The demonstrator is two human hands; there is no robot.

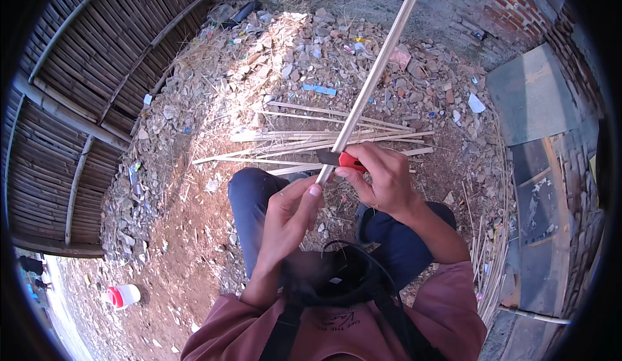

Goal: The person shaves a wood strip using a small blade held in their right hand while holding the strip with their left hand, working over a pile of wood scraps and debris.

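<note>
My left hand (293, 212) is closed around the lower end of a long, pale bamboo strip (372, 79), its thumb lying along the strip. From there the strip slants up and away to the right. My right hand (382, 178) grips the red handle of a knife (352, 162). Its dark blade lies across the strip, just above my left fingers, and seems to touch it. On the ground beyond my knees is a loose pile of pale bamboo strips (285, 146), crossing one another at several angles.
Rubble and litter (311, 56) cover the ground ahead, up to a brick wall (402, 4). A bamboo slat wall (78, 102) stands at the left. A clear container with a red lid (122, 296) lies at lower left. Grey boards (534, 95) lean at the right, near long thin strips (489, 277).
</note>
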